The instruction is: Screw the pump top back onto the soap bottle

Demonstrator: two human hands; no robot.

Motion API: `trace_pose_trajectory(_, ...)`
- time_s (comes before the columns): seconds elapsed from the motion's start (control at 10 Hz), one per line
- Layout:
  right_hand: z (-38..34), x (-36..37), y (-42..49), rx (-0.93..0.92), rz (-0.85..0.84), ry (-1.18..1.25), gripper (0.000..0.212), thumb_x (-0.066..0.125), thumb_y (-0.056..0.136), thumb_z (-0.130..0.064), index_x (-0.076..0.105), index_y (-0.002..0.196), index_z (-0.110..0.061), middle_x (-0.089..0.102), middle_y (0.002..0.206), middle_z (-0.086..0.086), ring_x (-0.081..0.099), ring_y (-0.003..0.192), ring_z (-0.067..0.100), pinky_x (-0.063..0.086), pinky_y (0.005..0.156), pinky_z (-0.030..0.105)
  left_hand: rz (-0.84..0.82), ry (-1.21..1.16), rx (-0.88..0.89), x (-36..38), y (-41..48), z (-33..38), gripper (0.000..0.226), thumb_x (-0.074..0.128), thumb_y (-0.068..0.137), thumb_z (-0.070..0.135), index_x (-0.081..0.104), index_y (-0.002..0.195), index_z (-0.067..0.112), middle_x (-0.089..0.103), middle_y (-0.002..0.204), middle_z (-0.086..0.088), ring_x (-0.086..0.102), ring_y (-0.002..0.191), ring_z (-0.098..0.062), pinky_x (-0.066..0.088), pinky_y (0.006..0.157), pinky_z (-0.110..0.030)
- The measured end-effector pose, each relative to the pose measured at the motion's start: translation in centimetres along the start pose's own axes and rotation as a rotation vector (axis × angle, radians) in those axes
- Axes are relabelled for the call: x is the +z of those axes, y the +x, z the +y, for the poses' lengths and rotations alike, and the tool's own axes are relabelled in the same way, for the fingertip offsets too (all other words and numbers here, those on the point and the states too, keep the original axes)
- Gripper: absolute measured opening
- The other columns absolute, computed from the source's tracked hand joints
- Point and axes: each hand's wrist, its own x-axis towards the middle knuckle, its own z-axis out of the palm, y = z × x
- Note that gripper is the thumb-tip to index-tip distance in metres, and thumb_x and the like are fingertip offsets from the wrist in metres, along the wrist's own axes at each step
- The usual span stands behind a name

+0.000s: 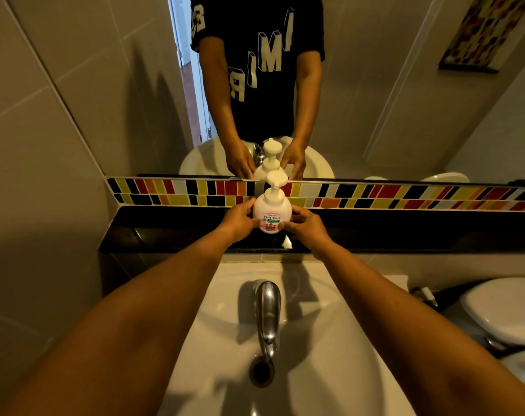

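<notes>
While both arms reach fwd over it, the white washbasin (330, 340) fills the lower frame, chrome tap (267, 313) centred, spout pointing toward the drain hole (261, 370). Mirror (390, 100) covers the upper half and reflects the person's torso in a black tee w/ white letters, plus both hands and the bottle. Under the mirror: band of multicolour mosaic tile (405, 195), then a glossy black ledge (165, 229) behind the basin. White toilet lid (507, 310) at right edge.

Soap bottle (272, 211) stands upright on the ledge, centre, just in front of the tile band. Round white body, pink/white label facing cam. Pump top (277, 179) sits on the neck, nozzle toward cam; can't tell how tight the thread is.

Left hand (238, 220) wraps the bottle's left side, fingers curled against the body, thumb on front. Right hand (307, 228) on the right side, fingertips touching the lower body near the label, fingers slightly spread. Neither hand touches the pump.
</notes>
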Motion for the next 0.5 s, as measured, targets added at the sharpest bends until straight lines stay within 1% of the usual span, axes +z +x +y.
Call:
trace_pose_trajectory(0.1,0.1,0.1,0.2,0.004,0.0,-0.013,0.057,0.072,0.086,-0.006,0.054,0.139,-0.015,0.062,0.133,0.014,0.06,0.122,0.032,0.053,0.099,0.047,0.009,0.013,-0.005,0.2,-0.2,0.2,0.069,0.073,0.083,0.009,0.045,0.145,0.02,0.058,0.14,-0.009,0.053,0.131,-0.028,0.046,0.107,-0.052)
trace_pose_trajectory(0.2,0.2,0.1,0.3,0.003,-0.003,-0.015,0.06,0.073,0.085,-0.007,0.053,0.141,-0.017,0.063,0.133,0.013,0.061,0.121,0.031,0.054,0.098,0.045,0.014,0.013,0.002,0.2,0.0,-0.2,0.071,0.074,0.082,0.009,0.045,0.146,0.019,0.058,0.14,-0.009,0.052,0.132,-0.029,0.045,0.107,-0.052)
trace_pose_trajectory(0.3,0.2,0.0,0.4,0.015,0.004,-0.03,0.064,0.074,0.084,-0.007,0.05,0.143,-0.016,0.063,0.132,0.013,0.061,0.121,0.03,0.053,0.099,0.047,0.019,0.021,0.0,0.1,-0.6,0.2,0.073,0.074,0.082,0.007,0.043,0.147,0.018,0.057,0.143,-0.009,0.051,0.134,-0.029,0.044,0.109,-0.05)
trace_pose_trajectory(0.4,1.0,-0.1,0.9,0.035,0.057,-0.062,0.067,0.073,0.086,-0.01,0.046,0.147,-0.014,0.063,0.134,0.013,0.06,0.123,0.031,0.051,0.102,0.049,0.031,-0.015,0.007,-0.2,-1.3,0.1,0.075,0.074,0.082,0.005,0.04,0.148,0.017,0.052,0.147,-0.01,0.048,0.136,-0.029,0.042,0.11,-0.045)
trace_pose_trajectory(0.5,2.0,-0.4,1.3,0.026,0.205,-0.253,0.056,0.065,0.092,-0.016,0.048,0.145,-0.022,0.061,0.137,0.009,0.062,0.119,0.028,0.054,0.097,0.046,0.15,0.177,-0.011,-0.7,-2.2,-0.2,0.077,0.074,0.084,0.025,0.036,0.151,0.022,0.047,0.151,-0.007,0.044,0.139,-0.03,0.04,0.111,-0.045)
